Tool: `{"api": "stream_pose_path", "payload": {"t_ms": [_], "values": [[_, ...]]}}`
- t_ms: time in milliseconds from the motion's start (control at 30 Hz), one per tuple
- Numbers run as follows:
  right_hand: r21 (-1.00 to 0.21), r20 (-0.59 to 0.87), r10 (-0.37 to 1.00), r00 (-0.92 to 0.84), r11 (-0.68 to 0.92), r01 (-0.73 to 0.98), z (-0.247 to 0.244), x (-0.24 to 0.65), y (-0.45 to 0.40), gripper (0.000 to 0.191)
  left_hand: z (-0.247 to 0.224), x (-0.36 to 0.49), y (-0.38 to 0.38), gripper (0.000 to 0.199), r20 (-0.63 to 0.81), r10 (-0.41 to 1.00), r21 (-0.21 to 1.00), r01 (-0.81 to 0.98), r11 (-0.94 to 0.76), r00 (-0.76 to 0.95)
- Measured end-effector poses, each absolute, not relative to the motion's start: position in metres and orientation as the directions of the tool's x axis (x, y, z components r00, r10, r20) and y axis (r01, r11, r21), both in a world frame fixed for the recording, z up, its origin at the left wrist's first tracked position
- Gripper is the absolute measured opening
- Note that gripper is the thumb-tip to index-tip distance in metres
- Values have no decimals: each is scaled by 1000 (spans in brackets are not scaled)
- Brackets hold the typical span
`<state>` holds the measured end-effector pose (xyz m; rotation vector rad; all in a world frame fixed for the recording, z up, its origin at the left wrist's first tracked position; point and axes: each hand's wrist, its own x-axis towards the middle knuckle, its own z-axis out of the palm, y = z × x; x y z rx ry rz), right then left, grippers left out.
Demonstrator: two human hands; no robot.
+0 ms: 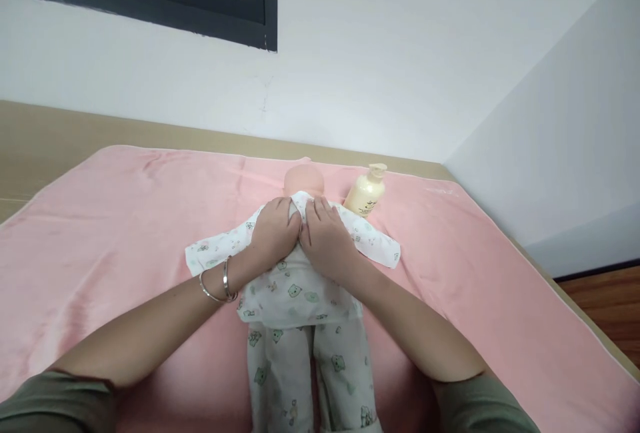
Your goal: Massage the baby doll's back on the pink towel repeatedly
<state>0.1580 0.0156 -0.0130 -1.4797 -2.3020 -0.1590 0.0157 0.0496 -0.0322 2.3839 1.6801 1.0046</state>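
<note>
Lying face-up on a pink towel, a baby doll occupies the middle of the view, its bare head pointing toward the far wall and its legs running off the near edge of the picture. The doll wears a white printed top and matching printed trousers, both patterned with small green bears. The sleeves of the top are spread out to either side.

The left hand rests on the doll's upper chest, fingers curled around the cloth at the neckline. Two thin bangles sit on that wrist. The right hand lies just beside it, the two hands touching at the midline, fingers bent onto the same gathered cloth below the doll's chin. Both hands are partly closed on the fabric of the top; whether they pinch it or merely press it flat cannot be told.

A cream pump bottle lies tilted on the towel, just beside the doll's head and near the right hand. The towel covers a light brown surface that meets the white wall. A dark window frame shows at upper left.
</note>
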Motion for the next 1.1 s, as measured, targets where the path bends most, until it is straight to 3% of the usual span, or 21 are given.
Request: {"api": "stream_pose_path", "payload": {"t_ms": [167, 333, 633, 867, 933, 1100], "values": [[-210, 375, 841, -390, 487, 848, -11, 167, 39, 49, -47, 20, 49, 35, 528, 848, 514, 782, -352, 35], [-290, 329, 895, -303, 401, 869, -11, 174, 54, 57, -48, 22, 46, 40, 527, 847, 502, 780, -374, 68], [-255, 332, 896, -296, 387, 886, -13, 170, 51, 56, -44, 21, 46, 33, 540, 837, 466, 797, -384, 87], [-224, 321, 891, -320, 400, 889, -9, 172, 52, 52, -41, 20, 41, 33, 625, 734, 267, 810, -521, 266], [-186, 325, 883, -339, 411, 892, -8, 172, 52, 53, -40, 20, 40, 34, 649, 710, 257, 800, -543, 273], [-44, 375, 848, -375, 420, 906, -12, 166, 30, 44, -32, 18, 46, 22, 490, 844, 337, 846, -414, 219]]}}
